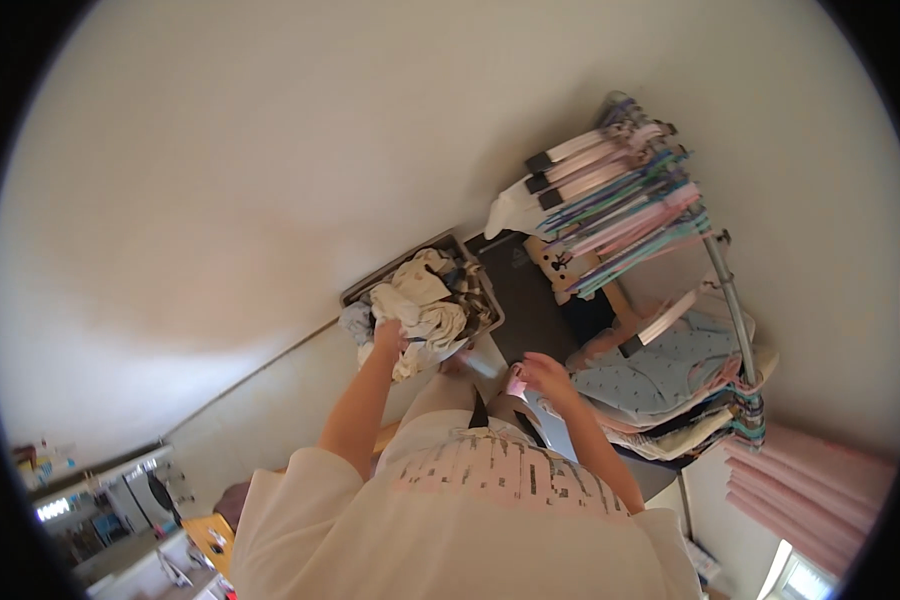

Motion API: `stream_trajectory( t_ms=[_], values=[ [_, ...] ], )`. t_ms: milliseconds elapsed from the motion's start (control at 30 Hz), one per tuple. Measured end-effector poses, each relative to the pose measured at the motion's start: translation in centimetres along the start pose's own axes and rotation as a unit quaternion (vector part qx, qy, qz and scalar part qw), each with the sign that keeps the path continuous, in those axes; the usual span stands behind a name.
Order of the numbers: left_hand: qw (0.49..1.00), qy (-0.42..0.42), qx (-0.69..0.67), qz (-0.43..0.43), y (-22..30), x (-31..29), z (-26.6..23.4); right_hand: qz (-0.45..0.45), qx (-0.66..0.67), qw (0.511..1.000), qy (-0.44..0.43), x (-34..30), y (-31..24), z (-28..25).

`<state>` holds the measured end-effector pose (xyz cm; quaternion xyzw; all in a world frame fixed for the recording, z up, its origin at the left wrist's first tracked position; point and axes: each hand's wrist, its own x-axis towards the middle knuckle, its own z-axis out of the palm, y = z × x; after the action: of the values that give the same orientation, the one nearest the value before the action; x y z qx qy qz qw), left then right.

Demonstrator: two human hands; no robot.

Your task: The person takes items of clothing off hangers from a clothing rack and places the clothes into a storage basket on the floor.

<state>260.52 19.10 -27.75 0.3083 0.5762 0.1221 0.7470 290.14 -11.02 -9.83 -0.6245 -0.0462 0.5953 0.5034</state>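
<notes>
A laundry basket (494, 318) with a greyish rim stands in front of me against the wall, heaped with crumpled cream, white and dark clothes (432, 296). My left hand (391, 338) is at its near left side, fingers closed on a whitish garment (410, 361); part of the grip is hidden. My right hand (543, 373) hovers to the right of the basket, loosely curled with its fingers apart. Just beside it shows a small pink thing (515, 382), near my foot; I see no grip on it.
To the right a metal clothes rack (732, 300) carries many coloured hangers (625, 215) and hanging clothes, among them a light blue patterned garment (650, 370). A dark panel (518, 290) and a bear-face item (562, 266) are behind. Pink curtains (805, 490) hang at lower right.
</notes>
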Motion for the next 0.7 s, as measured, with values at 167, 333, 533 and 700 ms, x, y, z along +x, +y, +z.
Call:
stream_trajectory(
  t_ms=[167, 333, 533, 700],
  values=[
    [0.980, -0.015, 0.163, -0.114, 0.7, -7.7, 18.9, -0.267, -0.055, 0.839, 0.471, -11.3, 1.1, -13.5],
    [0.894, -0.313, 0.320, 0.002, 2.0, -14.8, 32.5, -0.260, -0.196, 0.614, 0.719, -16.0, -3.8, -17.4],
    [0.799, -0.501, 0.332, -0.011, 0.7, -23.7, 46.3, -0.261, -0.220, 0.562, 0.753, -14.1, -4.9, -19.9],
    [0.747, -0.556, 0.363, -0.032, -3.4, -28.1, 52.5, -0.134, -0.310, 0.558, 0.758, -14.2, -3.3, -21.8]
  ],
)
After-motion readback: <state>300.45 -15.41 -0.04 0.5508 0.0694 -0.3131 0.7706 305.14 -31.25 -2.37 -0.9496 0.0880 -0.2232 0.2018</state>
